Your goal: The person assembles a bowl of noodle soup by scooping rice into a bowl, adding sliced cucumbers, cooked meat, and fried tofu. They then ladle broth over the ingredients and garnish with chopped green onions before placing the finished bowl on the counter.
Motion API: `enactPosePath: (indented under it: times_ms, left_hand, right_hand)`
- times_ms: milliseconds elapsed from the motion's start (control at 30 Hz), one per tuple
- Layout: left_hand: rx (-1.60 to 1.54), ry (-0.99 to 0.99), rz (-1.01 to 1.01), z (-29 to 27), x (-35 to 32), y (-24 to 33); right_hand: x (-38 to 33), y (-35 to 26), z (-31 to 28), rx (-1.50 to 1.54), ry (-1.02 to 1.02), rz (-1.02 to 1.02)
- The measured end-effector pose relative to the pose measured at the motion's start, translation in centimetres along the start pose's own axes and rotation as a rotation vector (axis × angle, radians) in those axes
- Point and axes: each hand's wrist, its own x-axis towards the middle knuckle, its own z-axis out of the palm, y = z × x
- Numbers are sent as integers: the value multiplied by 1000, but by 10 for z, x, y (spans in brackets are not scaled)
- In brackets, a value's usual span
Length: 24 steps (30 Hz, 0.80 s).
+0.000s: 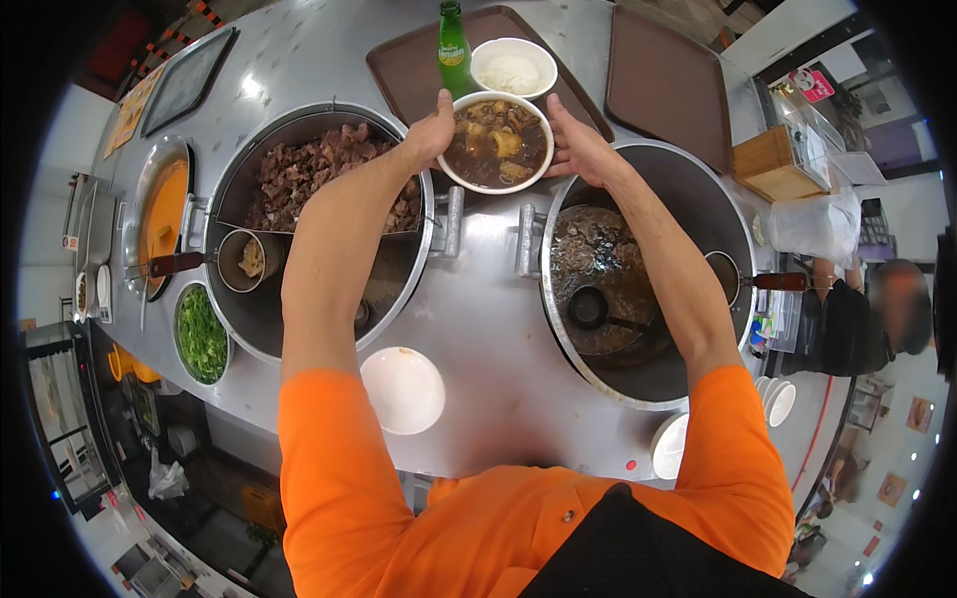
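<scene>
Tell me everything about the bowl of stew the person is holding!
The bowl is round and white, looks like ceramic or plastic, and sits upright. It is full of dark brown broth with chunks of meat. The left hand and right hand grip its sides. It is at the near edge of a brown tray, between two big pots.

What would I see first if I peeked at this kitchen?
First, both hands, left hand and right hand, holding a white bowl of dark stew at the edge of a brown tray, where a green bottle and a bowl of rice stand. Below, two huge steel pots: a meat pot left, a dark broth pot right.
</scene>
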Motion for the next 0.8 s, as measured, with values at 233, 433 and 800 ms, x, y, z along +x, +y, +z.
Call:
enactPosePath:
  times_ms: [233, 433, 800]
  left_hand:
    - [205, 4, 123, 11, 13, 26]
    - [727, 160, 388, -28, -12, 55]
    - [947, 318, 299, -80, -169, -125]
  right_hand:
    - [-1, -3, 4, 41, 74, 14]
    - [-3, 6, 2, 38, 52, -45]
    - [-207, -25, 123, -123, 107, -691]
